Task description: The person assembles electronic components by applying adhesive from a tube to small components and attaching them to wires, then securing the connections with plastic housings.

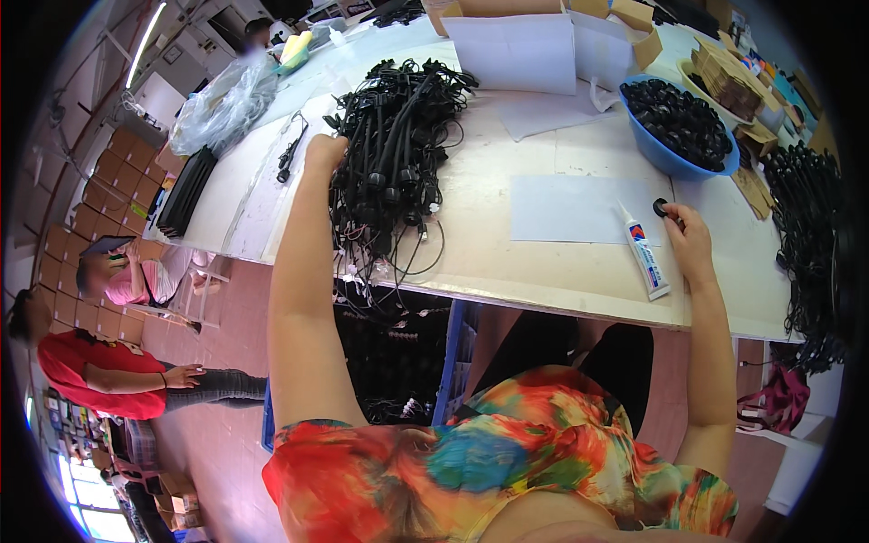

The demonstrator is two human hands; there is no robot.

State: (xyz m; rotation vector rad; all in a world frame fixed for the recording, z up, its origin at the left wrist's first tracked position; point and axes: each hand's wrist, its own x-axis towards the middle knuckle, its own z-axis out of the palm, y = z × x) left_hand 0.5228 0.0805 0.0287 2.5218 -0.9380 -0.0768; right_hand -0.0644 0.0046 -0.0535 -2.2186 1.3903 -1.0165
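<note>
My left hand point(325, 154) reaches to the left edge of a large heap of black cables point(389, 154) with thicker black parts and small white connectors. Its fingers curl in at the cables and are partly hidden; it looks closed on one of them. On the right, my right hand point(692, 237) pinches a small round black cap point(660, 207) between thumb and fingers, just above the table. Beside that hand lies a white glue tube point(644, 254) with its pointed nozzle toward the far side. The tube overlaps the right part of a white paper sheet point(566, 209).
A blue bowl point(674, 158) full of black caps stands at the far right, near cardboard boxes point(516, 54). More black cables point(806, 244) hang at the right edge. A blue crate point(453, 357) with cables sits below the table. Another person point(109, 371) stands at left.
</note>
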